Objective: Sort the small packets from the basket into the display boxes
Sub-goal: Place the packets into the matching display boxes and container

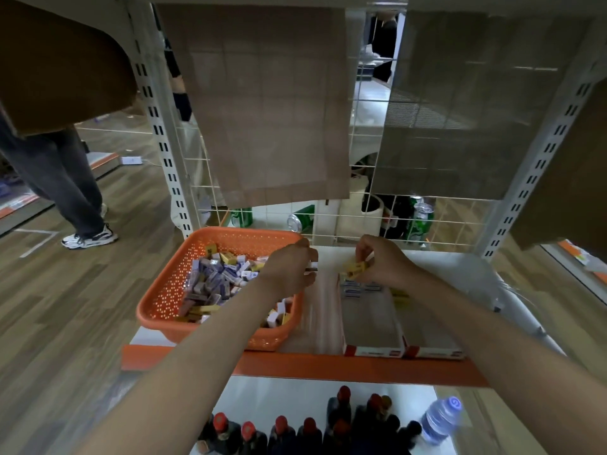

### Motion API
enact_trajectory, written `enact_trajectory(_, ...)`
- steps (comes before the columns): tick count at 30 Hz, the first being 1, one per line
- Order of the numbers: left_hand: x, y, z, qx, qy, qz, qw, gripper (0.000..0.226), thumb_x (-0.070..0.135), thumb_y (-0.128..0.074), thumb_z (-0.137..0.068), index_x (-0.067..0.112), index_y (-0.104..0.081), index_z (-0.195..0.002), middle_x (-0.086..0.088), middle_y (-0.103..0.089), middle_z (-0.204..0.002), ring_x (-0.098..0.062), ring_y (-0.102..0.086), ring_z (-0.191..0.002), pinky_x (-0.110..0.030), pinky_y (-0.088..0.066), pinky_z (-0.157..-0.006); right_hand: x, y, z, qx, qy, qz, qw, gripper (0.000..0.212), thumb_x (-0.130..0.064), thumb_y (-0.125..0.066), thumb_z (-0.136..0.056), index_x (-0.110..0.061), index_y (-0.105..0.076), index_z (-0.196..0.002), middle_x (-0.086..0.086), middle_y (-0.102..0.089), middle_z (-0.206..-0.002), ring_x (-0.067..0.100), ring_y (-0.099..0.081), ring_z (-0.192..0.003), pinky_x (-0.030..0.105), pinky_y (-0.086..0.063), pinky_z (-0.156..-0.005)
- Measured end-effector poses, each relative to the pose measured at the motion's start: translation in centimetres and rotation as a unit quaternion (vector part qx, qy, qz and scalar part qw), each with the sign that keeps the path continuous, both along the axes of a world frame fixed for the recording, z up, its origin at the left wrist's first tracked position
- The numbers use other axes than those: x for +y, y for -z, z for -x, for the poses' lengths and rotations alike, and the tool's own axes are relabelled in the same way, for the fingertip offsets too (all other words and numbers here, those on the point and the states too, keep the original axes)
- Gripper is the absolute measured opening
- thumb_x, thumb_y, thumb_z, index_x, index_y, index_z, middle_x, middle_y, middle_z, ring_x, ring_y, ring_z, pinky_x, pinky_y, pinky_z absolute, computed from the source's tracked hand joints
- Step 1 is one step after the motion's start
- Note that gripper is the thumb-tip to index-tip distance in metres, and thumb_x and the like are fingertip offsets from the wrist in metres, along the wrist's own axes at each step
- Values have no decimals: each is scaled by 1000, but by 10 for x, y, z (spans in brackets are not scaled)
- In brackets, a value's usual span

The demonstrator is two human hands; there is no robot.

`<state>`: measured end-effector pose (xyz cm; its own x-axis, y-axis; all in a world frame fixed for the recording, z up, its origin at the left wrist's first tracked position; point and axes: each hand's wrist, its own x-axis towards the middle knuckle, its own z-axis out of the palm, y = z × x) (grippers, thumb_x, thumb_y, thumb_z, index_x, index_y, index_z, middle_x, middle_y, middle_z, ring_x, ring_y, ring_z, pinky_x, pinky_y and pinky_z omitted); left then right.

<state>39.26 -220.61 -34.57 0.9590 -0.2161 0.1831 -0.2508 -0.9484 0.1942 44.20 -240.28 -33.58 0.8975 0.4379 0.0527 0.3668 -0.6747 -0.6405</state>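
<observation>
An orange perforated basket (164,290) sits on the shelf at the left, heaped with several small purple, yellow and white packets (213,280). To its right stand two long display boxes (371,320) side by side, the left one holding a few purple packets (358,287) at its far end. My left hand (290,269) hovers over the basket's right rim, fingers curled round a small white packet. My right hand (384,261) pinches yellow packets (354,269) above the far end of the left display box.
The shelf has an orange front edge (328,366) and a wire grid back with green cans (303,218) behind it. Dark bottles (308,435) and a water bottle (441,418) stand on the shelf below. A person's legs (65,182) stand at the left.
</observation>
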Motion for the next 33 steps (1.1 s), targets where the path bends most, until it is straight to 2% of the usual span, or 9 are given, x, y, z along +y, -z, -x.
enact_trajectory(3, -22, 0, -4, 6, 11, 18, 1000, 28, 21, -58, -88, 16, -61, -115, -5, -52, -114, -22, -55, -103, -26, -43, -78, -28, 6, -3, 15, 4, 31, 999, 32, 3, -77, -67, -6, -66, -96, 10, -63, -102, 22, -59, -92, 32, -50, -77)
enact_trajectory(7, -56, 2, -14, 16, 36, 18, 999, 23, 21, -57, -88, 15, -61, -110, -6, -49, -113, -22, -57, -100, -25, -41, -74, -66, 14, -8, 18, 31, 41, 999, 22, -2, -79, -68, -14, -71, -84, 7, -67, -94, 22, -62, -91, 34, -51, -81)
enact_trajectory(10, -80, 5, -22, 25, 48, 16, 998, 27, 22, -55, -90, 15, -58, -115, -6, -49, -118, -23, -55, -106, -30, -43, -81, -95, 18, -9, -7, 54, 52, 997, 23, -4, -79, -68, -19, -69, -82, 6, -68, -94, 22, -63, -91, 34, -51, -81)
enact_trajectory(15, -106, 15, -32, 16, 59, 10, 998, 30, 23, -53, -90, 16, -52, -119, -3, -49, -123, -20, -53, -108, -25, -41, -82, -125, 23, -15, -24, 88, 49, 995, 22, -3, -80, -69, -7, -71, -89, 4, -62, -87, 18, -58, -82, 34, -50, -78)
enact_trajectory(17, -109, 20, -35, 12, 57, 19, 998, 29, 24, -55, -89, 16, -51, -117, -2, -50, -120, -19, -53, -105, -22, -37, -78, -129, 28, -20, -22, 90, 54, 994, 21, -1, -79, -70, -9, -71, -89, 6, -64, -90, 19, -59, -84, 35, -52, -80)
enact_trajectory(22, -110, 26, -40, 11, 58, 28, 998, 28, 25, -56, -89, 14, -49, -114, -3, -51, -117, -19, -54, -103, -27, -43, -82, -119, 42, -26, -39, 76, 57, 995, 14, -3, -73, -76, -9, -72, -88, 4, -65, -92, 16, -58, -84, 31, -49, -81)
enact_trajectory(27, -105, 33, -46, 16, 61, 29, 998, 29, 24, -57, -88, 12, -51, -114, -3, -52, -118, -18, -53, -102, -19, -33, -73, -100, 58, -29, -38, 62, 50, 996, 21, 4, -64, -75, -15, -69, -84, 5, -66, -92, 20, -60, -87, 35, -49, -83)
enact_trajectory(30, -103, 35, -47, 20, 57, 33, 998, 28, 24, -58, -88, 12, -52, -113, -4, -52, -116, -19, -53, -100, -21, -37, -75, -93, 69, -28, -42, 73, 67, 994, 21, -2, -62, -79, -22, -65, -84, 3, -66, -98, 21, -60, -93, 37, -49, -86)
enact_trajectory(33, -102, 36, -48, 18, 53, 34, 998, 25, 23, -57, -87, 13, -52, -110, -4, -53, -114, -19, -54, -97, -22, -37, -72, -91, 74, -29, -67, 83, 119, 987, 19, -7, -62, -81, -22, -67, -93, -2, -64, -102, 17, -59, -96, 31, -48, -85)
